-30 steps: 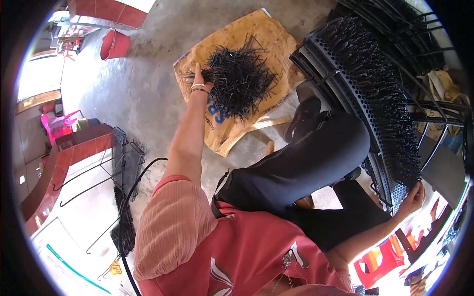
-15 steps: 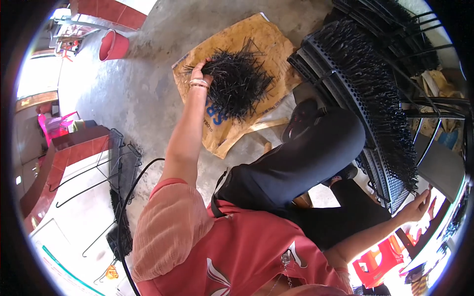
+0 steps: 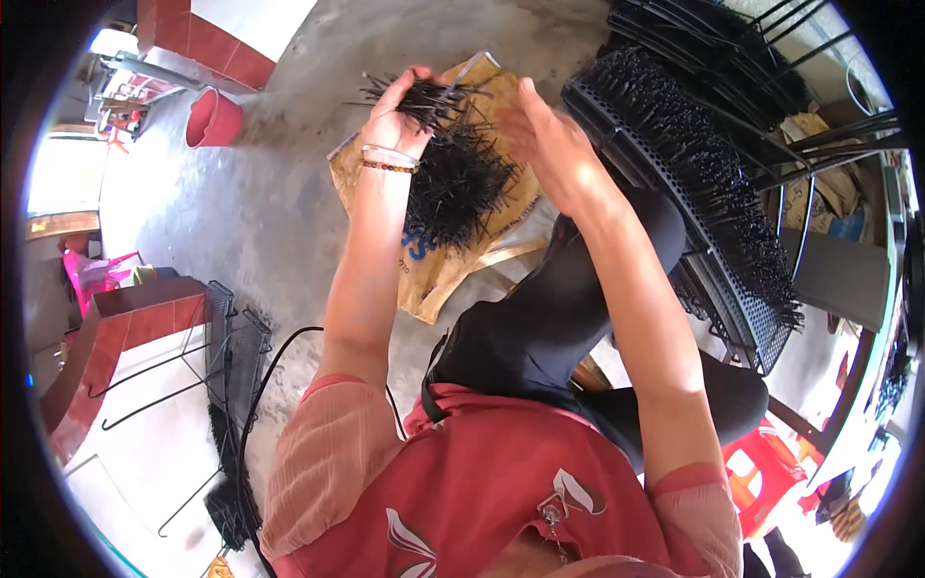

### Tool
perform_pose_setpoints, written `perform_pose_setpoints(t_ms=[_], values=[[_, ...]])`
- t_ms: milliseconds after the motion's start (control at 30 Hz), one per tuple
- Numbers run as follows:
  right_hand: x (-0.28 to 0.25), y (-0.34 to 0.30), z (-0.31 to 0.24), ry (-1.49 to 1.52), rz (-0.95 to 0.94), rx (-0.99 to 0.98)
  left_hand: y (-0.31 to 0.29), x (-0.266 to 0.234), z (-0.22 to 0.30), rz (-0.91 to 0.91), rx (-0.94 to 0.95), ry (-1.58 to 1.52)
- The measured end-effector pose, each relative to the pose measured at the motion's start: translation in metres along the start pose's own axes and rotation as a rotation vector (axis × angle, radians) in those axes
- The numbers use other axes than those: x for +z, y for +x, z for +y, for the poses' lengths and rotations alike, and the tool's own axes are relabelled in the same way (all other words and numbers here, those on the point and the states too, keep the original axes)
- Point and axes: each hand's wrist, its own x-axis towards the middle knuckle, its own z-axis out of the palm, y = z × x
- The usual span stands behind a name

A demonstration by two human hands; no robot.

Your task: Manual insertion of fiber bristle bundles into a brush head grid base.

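Observation:
A loose bunch of thin black strips [image 3: 434, 101] is gripped in my left hand [image 3: 400, 113], its ends sticking out on both sides. Below it, a tangled pile of the same black strips [image 3: 453, 197] lies on a yellow-brown sack [image 3: 424, 294] spread over the floor. My right hand [image 3: 552, 144] is raised to the right of the bunch, fingers stretched out and slightly blurred, touching nothing. Beside my right knee stands a black perforated panel [image 3: 665, 159] with rows of black strips [image 3: 703, 173] bristling from it.
More black panels and wire frames [image 3: 713, 58] are stacked at the far right. A red bucket [image 3: 214, 118] stands at the far left. Black wire racks [image 3: 226, 356] and a black cable [image 3: 279, 352] are on the left. A red plastic chair [image 3: 761, 472] is at the lower right.
My left hand has lifted a bunch of strips up from the pile. My right arm has swung in from the lower right, bringing that hand beside the bunch.

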Motion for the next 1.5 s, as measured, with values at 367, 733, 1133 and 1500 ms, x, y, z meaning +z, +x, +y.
perform_pose_setpoints(t_ms=[367,733,1133,1500], values=[[0.023,0.05,0.036,-0.472,-0.002,-0.029,-0.042,0.001,-0.049,0.114,-0.359,0.146],[0.06,0.076,0.036,-0.306,0.161,0.166,-0.036,-0.024,-0.018,0.254,-0.292,0.156],[0.038,0.053,0.073,0.667,0.083,0.165,-0.027,-0.001,0.006,0.198,0.173,0.18],[0.049,0.033,0.06,0.927,-0.041,0.243,-0.025,0.067,-0.042,0.126,0.628,0.524]])
